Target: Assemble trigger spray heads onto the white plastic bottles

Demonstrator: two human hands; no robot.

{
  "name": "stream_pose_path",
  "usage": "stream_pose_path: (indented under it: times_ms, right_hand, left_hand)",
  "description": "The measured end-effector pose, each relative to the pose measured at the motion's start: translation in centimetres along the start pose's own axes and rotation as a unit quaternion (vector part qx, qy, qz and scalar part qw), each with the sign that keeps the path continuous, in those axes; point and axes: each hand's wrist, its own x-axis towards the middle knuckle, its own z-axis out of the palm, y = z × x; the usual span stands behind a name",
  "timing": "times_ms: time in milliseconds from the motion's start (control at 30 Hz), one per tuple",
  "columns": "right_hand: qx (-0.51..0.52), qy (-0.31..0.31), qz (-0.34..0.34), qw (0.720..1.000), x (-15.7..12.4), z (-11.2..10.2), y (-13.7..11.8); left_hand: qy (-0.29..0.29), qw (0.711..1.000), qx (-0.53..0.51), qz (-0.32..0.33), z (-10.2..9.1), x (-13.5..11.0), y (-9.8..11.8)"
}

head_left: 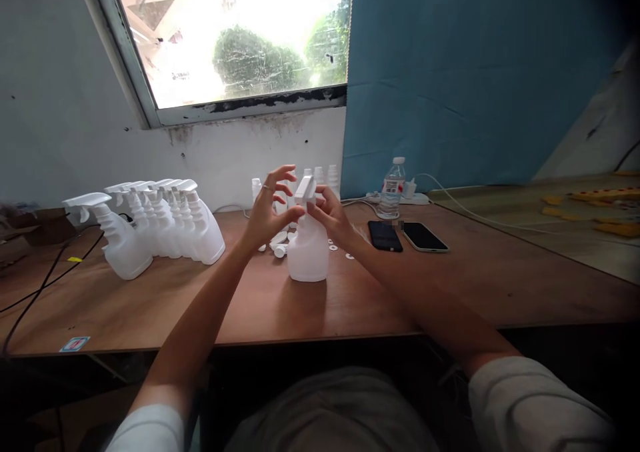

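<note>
No words or numbers here are clear enough to read. The water bottle (392, 192) has a label (393, 186) with red and white on it, but its print is too small and blurry. A little sticker (75, 344) lies near the front edge of the table (160, 312). It is blue and white with some red, and its marks are blurry too.

The milky-white plastic spray bottle (309, 255) stands on a flat, reddish-brown wooden tabletop (370, 299); behind it rightward, a broad sheet (450, 92) is blue.
</note>
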Motion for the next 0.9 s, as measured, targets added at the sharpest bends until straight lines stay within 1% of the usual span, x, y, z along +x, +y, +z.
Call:
stream_pose_path:
  times_ms: [67, 100, 167, 267, 333, 400, 467, 567, 633, 700, 733, 833, 900]
  right_hand:
    - [-0.008, 0.007, 0.014, 1.000, -0.1, 0.2, 0.0]
    - [-0.007, 0.006, 0.019, 1.000, -0.1, 0.2, 0.0]
    - [0.004, 0.002, 0.021, 1.000, -0.1, 0.1, 0.1]
    - [0.020, 0.006, 0.020, 1.000, -0.1, -0.2, 0.2]
    - [0.029, 0.002, 0.022, 0.999, -0.1, -0.4, 0.4]
    - [0.041, -0.004, 0.027, 0.999, 0.0, -0.4, 0.5]
    - [0.045, 0.002, 0.029, 0.999, -0.1, -0.2, 0.5]
    - [0.038, 0.020, 0.023, 0.999, -0.3, 0.3, 0.4]
    - [0.039, 0.010, 0.025, 0.999, -0.5, 0.6, 0.3]
    - [0.039, -0.005, 0.032, 0.999, -0.6, 0.8, 0.3]
    - [0.034, -0.002, 0.033, 0.999, -0.5, 0.9, 0.3]
    - [0.002, 0.044, 0.020, 0.999, -0.2, 1.1, 0.5]
    - [0.003, 0.052, 0.018, 0.999, 0.0, 1.3, 0.5]
  left_hand:
    - [0.008, 0.999, 0.051, -0.002, 0.5, 1.1, 1.3]
    - [0.015, 0.998, 0.059, -0.009, 0.7, 1.5, 1.5]
    - [0.021, 0.999, 0.035, -0.032, 0.9, 2.2, 1.0]
    - [-0.013, 0.997, -0.038, -0.061, 0.7, 3.3, -0.6]
    - [-0.038, 0.995, -0.062, -0.065, 0.3, 4.0, -1.2]
    - [-0.053, 0.995, -0.065, -0.059, -0.2, 4.6, -1.3]
    - [-0.068, 0.995, -0.062, -0.049, -0.5, 5.0, -0.9]
    - [-0.099, 0.992, -0.060, -0.044, -0.9, 5.2, -0.4]
    - [-0.116, 0.990, -0.060, -0.047, -1.2, 5.1, -0.2]
    - [-0.120, 0.990, -0.061, -0.050, -1.4, 4.9, -0.3]
    - [-0.120, 0.990, -0.062, -0.048, -1.4, 4.8, -0.4]
    - [-0.117, 0.990, -0.064, -0.040, -1.6, 4.6, -0.6]
    - [-0.117, 0.990, -0.063, -0.041, -1.6, 4.7, -0.7]
